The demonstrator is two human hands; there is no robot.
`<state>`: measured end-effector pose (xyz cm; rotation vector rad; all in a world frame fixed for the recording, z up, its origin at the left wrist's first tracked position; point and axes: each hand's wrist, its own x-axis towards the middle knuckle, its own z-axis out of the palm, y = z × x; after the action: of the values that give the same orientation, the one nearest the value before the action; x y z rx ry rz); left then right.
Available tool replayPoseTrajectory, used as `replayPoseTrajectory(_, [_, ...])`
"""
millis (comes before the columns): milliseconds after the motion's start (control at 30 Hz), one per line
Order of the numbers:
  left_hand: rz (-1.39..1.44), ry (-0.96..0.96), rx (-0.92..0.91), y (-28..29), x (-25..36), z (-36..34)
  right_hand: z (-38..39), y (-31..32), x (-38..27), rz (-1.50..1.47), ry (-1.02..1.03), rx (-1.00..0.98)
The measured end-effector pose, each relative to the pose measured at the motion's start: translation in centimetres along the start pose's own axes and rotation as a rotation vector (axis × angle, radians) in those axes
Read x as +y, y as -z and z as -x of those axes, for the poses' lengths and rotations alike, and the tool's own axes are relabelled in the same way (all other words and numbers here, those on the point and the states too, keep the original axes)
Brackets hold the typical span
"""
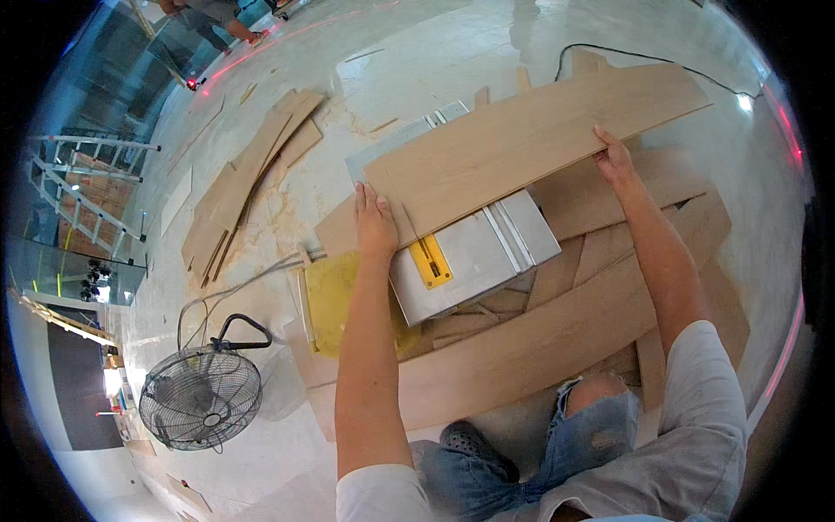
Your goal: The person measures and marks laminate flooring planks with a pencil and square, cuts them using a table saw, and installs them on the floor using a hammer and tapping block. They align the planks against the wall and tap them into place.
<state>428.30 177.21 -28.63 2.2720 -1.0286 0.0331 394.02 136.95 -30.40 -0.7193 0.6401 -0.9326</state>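
A long wood-look plank (531,143) lies slantwise across the metal top of a table saw (470,252). My right hand (614,158) grips its near edge toward the right, thumb on top and the other fingers underneath. Near the plank's left end, my left hand (376,219) lies flat with its fingers stretched out. A narrow wood piece (335,228) shows beside that hand, partly hidden by it; whether it joins the plank I cannot tell. Just right of the left wrist is the saw's yellow slotted insert (430,263), close to the plank's near edge.
Several planks (522,348) and offcuts lie under and around the saw. A translucent yellow sheet or bag (335,300) hangs at its left side. A black floor fan (200,396), a cable (209,300), stacked boards (252,178) and a ladder (87,196) stand or lie leftward. A person (217,22) is far off.
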Motion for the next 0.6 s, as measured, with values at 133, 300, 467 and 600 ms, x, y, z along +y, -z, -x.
replayPoseTrajectory(133, [0.01, -0.002, -0.01, 0.3, 0.6, 1.2, 1.7, 0.2, -0.1, -0.002, -0.009, 0.081])
replayPoseTrajectory(300, [-0.025, 0.003, -0.003, 0.3, 0.7, 2.5, 3.2, 0.3, -1.0, 0.063, -0.016, 0.063])
replayPoseTrajectory(467, [-0.064, 0.037, -0.027, 0.9, 0.3, 4.0, 4.5, 0.6, -0.6, 0.041, 0.009, 0.061])
replayPoseTrajectory(600, [0.035, 0.056, -0.039, 0.6, 2.7, 4.4, 3.8, 3.8, -1.7, 0.058, 0.023, 0.008])
